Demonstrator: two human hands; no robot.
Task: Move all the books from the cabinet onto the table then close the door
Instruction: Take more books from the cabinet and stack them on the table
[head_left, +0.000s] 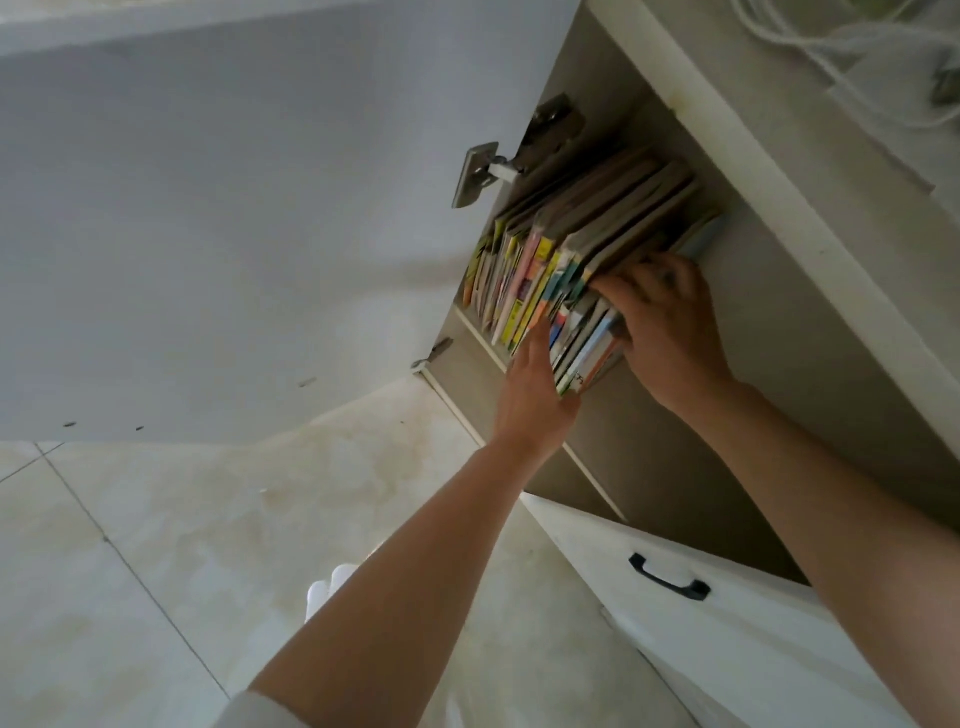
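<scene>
head view: a row of thin paperback books with bright yellow, pink and blue spines (540, 291) stands packed on the shelf inside a pale, off-white wooden cabinet (737, 322), leaning against its left wall. the big white cabinet door (218, 218) is swung wide open on its metal hinge (483, 174). the right hand (660, 332) reaches in at the right end of the row, its fingers curled over the top edges of the outermost books and the thumb at their spines, so it grips a bunch of them. the left hand (535, 395) lies flat with straight fingers against the spines just left of that bunch, touching but holding nothing. below, a second white door with a black handle (670, 574) is shut. pale floor tiles (156, 545) show underneath. the table is not in sight.

risks, as i judge them: the books are thin and slick, so a bunch pinched only at one end may fan out and drop from the middle. pulling it free could drag neighbours off the shelf edge, or let the leaning row slump over.
</scene>
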